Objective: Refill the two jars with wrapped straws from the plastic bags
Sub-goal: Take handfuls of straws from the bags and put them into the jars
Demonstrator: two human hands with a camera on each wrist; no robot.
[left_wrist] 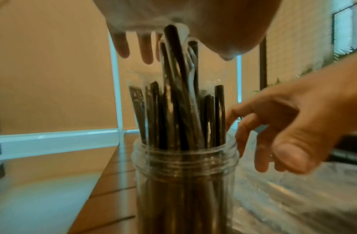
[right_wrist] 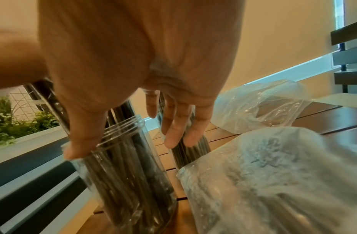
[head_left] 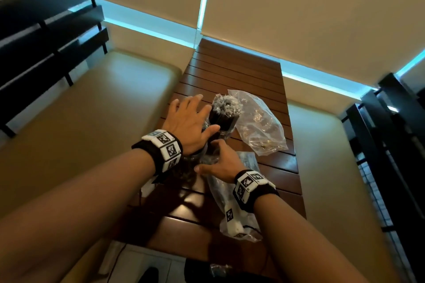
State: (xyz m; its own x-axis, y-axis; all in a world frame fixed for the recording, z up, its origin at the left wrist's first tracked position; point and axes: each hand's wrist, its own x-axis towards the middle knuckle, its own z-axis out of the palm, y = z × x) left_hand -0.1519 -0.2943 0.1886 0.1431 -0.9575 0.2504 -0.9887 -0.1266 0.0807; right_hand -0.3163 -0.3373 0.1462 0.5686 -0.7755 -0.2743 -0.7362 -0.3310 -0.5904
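Two clear jars of black wrapped straws stand on the slatted wooden table (head_left: 232,71). My left hand (head_left: 192,118) is spread flat over the near jar (left_wrist: 185,166), its palm pressing down on the tops of the straws (left_wrist: 179,102). My right hand (head_left: 213,156) is at this jar's neck, thumb touching the rim (right_wrist: 77,150), fingers (right_wrist: 179,126) nearly straight beside it. The far jar (head_left: 224,114) stands just beyond, packed with straws. In the head view the near jar (head_left: 205,153) is mostly hidden under my hands.
A crumpled clear plastic bag (head_left: 259,126) lies right of the far jar. Another bag with straws (head_left: 239,220) lies under my right wrist at the near right. Cushioned benches (head_left: 92,110) flank the narrow table on both sides.
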